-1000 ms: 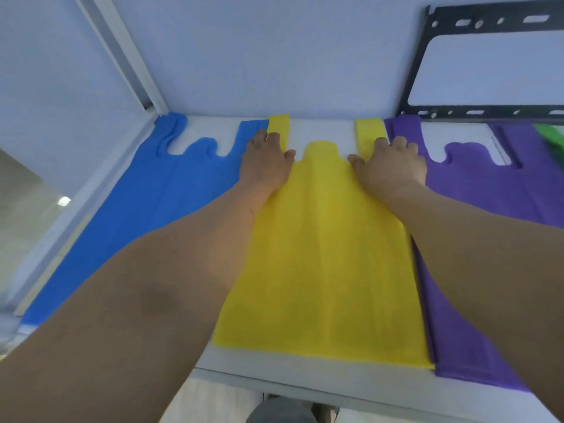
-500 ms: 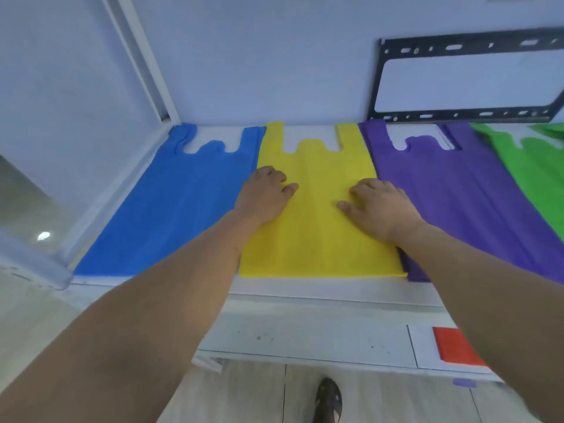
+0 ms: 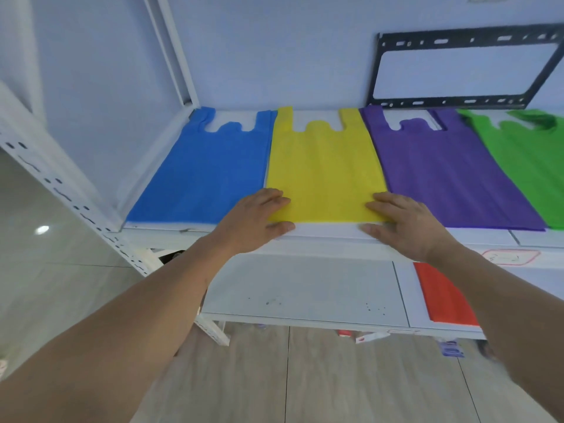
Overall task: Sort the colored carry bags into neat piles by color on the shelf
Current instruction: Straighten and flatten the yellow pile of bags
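Four flat bag piles lie side by side on the white shelf (image 3: 476, 236): blue bags (image 3: 207, 175) at the left, yellow bags (image 3: 323, 166) in the middle, purple bags (image 3: 442, 172), and green bags (image 3: 531, 160) at the right. My left hand (image 3: 256, 218) rests flat on the yellow pile's near left corner, thumb on the shelf edge. On the near right corner my right hand (image 3: 403, 221) lies flat, fingers straight. Neither hand grips anything.
A lower white shelf (image 3: 305, 291) holds a red bag (image 3: 445, 297) at its right. A black metal bracket (image 3: 457, 68) hangs on the back wall. White perforated shelf posts (image 3: 70, 196) stand at the left. Wooden floor lies below.
Both hands have slid down the yellow pile from its handles to its near edge. The view has pulled back, bringing the green pile and lower shelf into sight.
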